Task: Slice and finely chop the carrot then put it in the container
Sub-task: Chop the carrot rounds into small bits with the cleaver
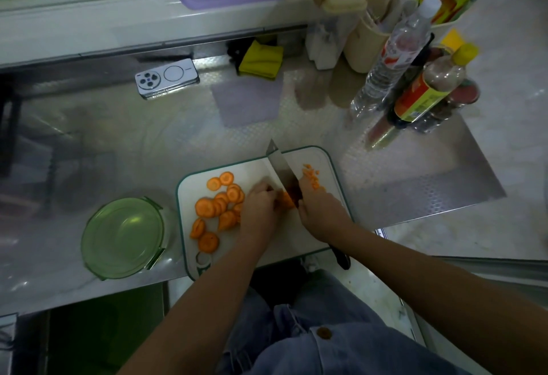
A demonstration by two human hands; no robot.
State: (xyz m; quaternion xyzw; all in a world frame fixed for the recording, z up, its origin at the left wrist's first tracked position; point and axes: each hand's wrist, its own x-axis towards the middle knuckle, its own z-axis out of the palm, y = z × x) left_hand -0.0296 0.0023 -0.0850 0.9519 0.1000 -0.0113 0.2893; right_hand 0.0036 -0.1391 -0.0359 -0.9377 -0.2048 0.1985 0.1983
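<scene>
Two hands: both work over the near half of the board, forearms reaching in across the counter's front edge.
Left hand (261, 205): fingers curled down on a small carrot stack (286, 199), pinning it so that it cannot slide; the knuckles sit just beside the blade.
Right hand (321, 211): clenched round the knife (283, 171) high up by the blade's heel, probably for control in short chops; the black butt sticks out behind the wrist, past the board's near edge.
Carrot rounds (219, 205): heaped on the board's left half, out of the blade's way; most are not yet chopped.
Chopped bits (312, 179): a small pile right of the blade, near the right rim, with little room before they spill.
Cutting board (327, 157): its near corner appears to overhang the counter's front edge, so hard pressure there could tip it.
Container (124, 237): green, no carrot in it yet, just beside the board's left edge, a short carry from the rounds.
Steel counter (89, 143): the stretch beyond the board gives room to shift it back.
Far side: phone (167, 78), yellow cloth (261, 59) and bottles (394, 57), all well apart from the work.
</scene>
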